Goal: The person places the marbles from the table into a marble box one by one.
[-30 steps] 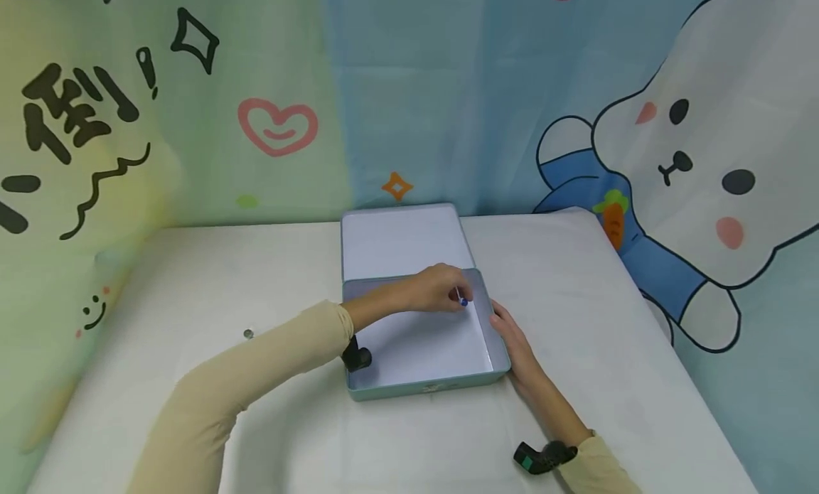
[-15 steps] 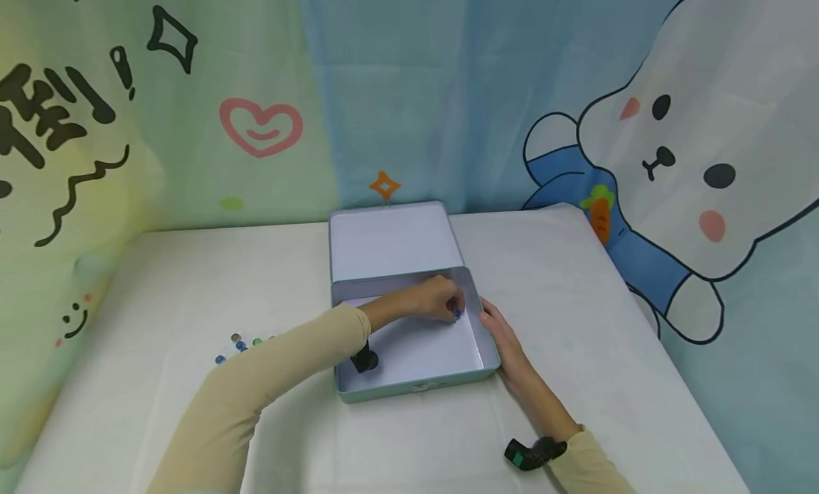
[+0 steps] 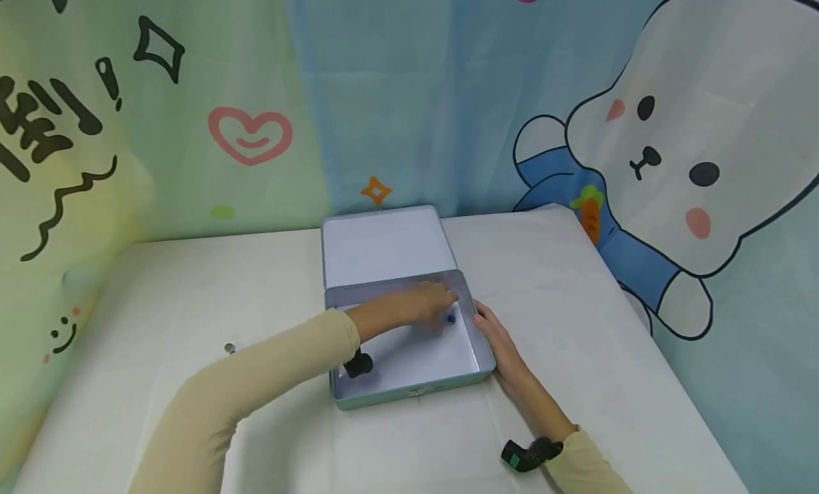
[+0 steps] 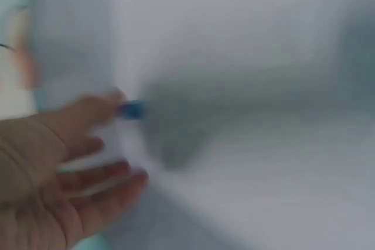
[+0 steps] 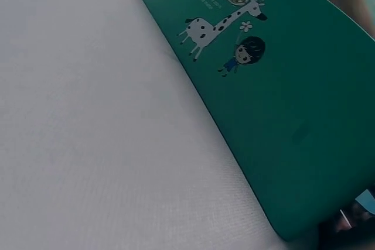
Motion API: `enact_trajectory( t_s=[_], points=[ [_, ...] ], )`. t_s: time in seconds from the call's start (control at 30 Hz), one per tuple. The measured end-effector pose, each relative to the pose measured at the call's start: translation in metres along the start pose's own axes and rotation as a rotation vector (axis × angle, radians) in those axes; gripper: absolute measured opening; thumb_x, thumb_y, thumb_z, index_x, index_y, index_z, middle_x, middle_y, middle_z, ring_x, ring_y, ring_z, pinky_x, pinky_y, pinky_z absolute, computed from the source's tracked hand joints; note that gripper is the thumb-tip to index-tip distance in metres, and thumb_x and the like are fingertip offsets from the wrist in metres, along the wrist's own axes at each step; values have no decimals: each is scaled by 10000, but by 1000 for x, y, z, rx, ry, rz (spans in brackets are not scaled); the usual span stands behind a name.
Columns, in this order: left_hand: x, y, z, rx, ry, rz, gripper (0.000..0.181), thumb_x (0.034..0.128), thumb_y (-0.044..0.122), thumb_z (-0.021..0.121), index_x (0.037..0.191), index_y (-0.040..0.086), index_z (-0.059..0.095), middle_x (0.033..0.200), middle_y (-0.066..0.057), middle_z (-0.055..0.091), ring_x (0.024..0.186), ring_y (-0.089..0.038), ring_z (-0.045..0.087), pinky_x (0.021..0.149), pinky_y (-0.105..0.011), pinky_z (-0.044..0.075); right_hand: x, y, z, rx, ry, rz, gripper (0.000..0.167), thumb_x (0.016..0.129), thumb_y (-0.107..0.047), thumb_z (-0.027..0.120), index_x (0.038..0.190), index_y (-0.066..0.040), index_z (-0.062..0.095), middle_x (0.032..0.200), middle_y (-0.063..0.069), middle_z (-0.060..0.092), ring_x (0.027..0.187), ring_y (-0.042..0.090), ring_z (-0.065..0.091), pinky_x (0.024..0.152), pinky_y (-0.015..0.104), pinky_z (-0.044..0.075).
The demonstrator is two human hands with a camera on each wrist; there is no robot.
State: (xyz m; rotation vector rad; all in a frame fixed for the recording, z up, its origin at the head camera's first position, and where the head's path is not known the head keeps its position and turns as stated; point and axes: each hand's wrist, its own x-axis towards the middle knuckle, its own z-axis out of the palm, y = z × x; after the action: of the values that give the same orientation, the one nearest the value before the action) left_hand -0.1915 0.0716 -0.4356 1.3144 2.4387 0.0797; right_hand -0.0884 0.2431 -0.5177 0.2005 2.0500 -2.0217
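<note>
An open tin box [image 3: 384,400] with a pale lining stands on the table, its lid [image 3: 384,245] tipped back. My left hand [image 3: 419,303] reaches inside, near the right wall, with its fingers apart and blurred. Beside its fingertips, a small blue marble [image 3: 451,319] shows over the box floor. The left wrist view has this blue marble [image 4: 131,110] close at the tip of a finger, blurred. My right hand [image 3: 502,337] rests along the outside of the box's right wall, fingers extended. The right wrist view shows the green outer wall [image 5: 263,127] with a giraffe drawing.
A small round marble [image 3: 229,347] lies on the white tablecloth [image 3: 173,295] left of the box, beside my left sleeve, which hides the area behind it. A printed curtain [image 3: 384,110] hangs behind the table.
The left fingers have gone from pinching the blue marble to spreading apart from it. Several marbles seen on the left are now mostly behind the sleeve. The right hand stays at the box.
</note>
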Motion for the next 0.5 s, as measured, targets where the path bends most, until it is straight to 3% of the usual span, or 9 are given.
enact_trajectory(
  t_s=[0.07,0.13,0.23,0.33,0.5],
  points=[
    [-25,4,-23,55,44,2,531,901,289,695,1367,122,503,1280,-66,598,1144,-200,603,967,-319,505,1,-1,0,4,-2,-2,567,1026,-383,351,1541,-193,211,1562,119,291,1351,305,359,1030,327,347],
    [-54,2,-42,19,140,22,473,923,275,667,1348,125,523,1245,-64,620,1095,-204,629,930,-334,526,1,-2,1,3,2,-8,569,1025,-372,351,1542,-183,209,1558,128,299,1340,299,371,1024,320,360],
    [-103,-10,-51,-67,288,26,412,927,248,660,1309,124,570,1166,-41,656,1021,-183,649,861,-326,546,2,-3,2,12,2,-25,563,1030,-341,342,1544,-161,201,1560,149,288,1341,312,357,1050,364,337],
    [-149,-28,-37,-92,387,-36,395,913,237,676,1279,113,596,1139,-23,664,1008,-173,647,834,-324,549,3,-3,3,15,14,-28,571,1027,-340,351,1544,-149,199,1590,133,230,1397,301,281,1115,418,247],
    [-220,-60,16,-117,504,-220,387,887,224,706,1244,109,613,1171,-38,662,1084,-247,636,885,-412,545,1,-2,3,15,15,-12,593,1019,-345,359,1547,-139,186,1601,140,204,1429,323,235,1144,490,188]
  ],
)
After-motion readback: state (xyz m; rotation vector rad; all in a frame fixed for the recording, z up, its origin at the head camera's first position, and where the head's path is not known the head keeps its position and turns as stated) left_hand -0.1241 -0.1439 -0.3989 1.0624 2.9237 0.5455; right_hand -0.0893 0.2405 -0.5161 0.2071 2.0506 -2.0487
